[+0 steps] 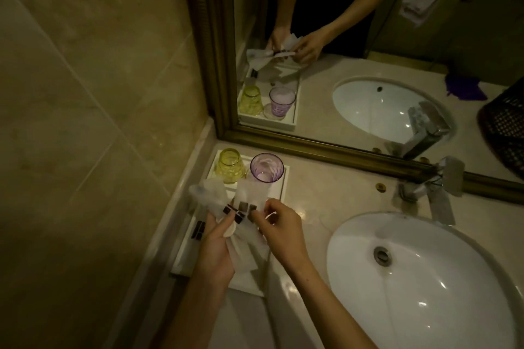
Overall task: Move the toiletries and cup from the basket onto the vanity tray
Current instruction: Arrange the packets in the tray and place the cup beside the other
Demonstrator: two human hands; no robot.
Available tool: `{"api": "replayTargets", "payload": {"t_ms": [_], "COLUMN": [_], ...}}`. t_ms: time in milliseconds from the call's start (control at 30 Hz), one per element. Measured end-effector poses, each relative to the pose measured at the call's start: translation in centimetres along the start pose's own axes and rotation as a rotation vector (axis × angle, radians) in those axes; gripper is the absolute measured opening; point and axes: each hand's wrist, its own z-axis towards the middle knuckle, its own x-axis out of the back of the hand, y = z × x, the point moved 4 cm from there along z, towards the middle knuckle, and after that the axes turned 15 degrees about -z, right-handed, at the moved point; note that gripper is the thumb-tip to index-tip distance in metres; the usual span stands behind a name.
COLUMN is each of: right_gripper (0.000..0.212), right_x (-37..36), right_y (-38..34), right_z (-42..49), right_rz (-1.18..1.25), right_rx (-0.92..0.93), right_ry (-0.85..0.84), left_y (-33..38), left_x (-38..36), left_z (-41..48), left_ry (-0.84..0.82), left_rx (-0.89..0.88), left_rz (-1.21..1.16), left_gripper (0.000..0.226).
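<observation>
A white vanity tray (279,187) lies along the left wall on the counter. At its far end a yellow cup (229,166) stands upside down beside an upright purple cup (266,168). Over the tray's middle, my left hand (217,246) grips a bunch of white toiletry packets (246,201) with dark labels, fanned upward. My right hand (280,224) pinches one packet at the label end. Another dark-labelled packet (198,229) lies on the tray by the wall. The basket (507,127) shows only as a dark woven reflection in the mirror at right.
A white sink basin (419,278) fills the counter to the right, with a chrome faucet (436,193) behind it. A gold-framed mirror (340,147) runs along the back. Tiled wall bounds the left side.
</observation>
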Motion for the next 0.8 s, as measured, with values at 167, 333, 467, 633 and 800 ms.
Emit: {"api": "replayTargets", "payload": {"t_ms": [167, 333, 467, 633, 800], "right_gripper": [0.033, 0.029, 0.021, 0.021, 0.027], "right_x": [1.5, -1.0, -3.5, -1.9, -1.3], "right_y": [2.6, 7.0, 8.2, 5.2, 1.2], "right_z": [-0.3, 2.8, 3.9, 2.1, -2.3], "right_rz": [0.125, -0.118, -0.386, -0.318, -0.207], "right_rx": [-0.18, -0.319, -0.274, -0.126, 0.183], "right_ry": [0.197, 0.036, -0.06, 0.07, -0.11], "left_y": [0.4, 0.8, 0.7, 0.3, -0.3], "left_x": [0.3, 2.1, 2.7, 3.3, 2.3], "left_z": [0.1, -0.1, -0.9, -1.3, -1.4], "left_ry": [0.001, 0.092, 0.1, 0.098, 0.071], "left_rx": [-0.068, -0.053, 0.008, 0.053, 0.035], "left_rz": [0.0, 0.07, 0.103, 0.117, 0.092], "left_gripper": [0.056, 0.055, 0.056, 0.057, 0.054]}}
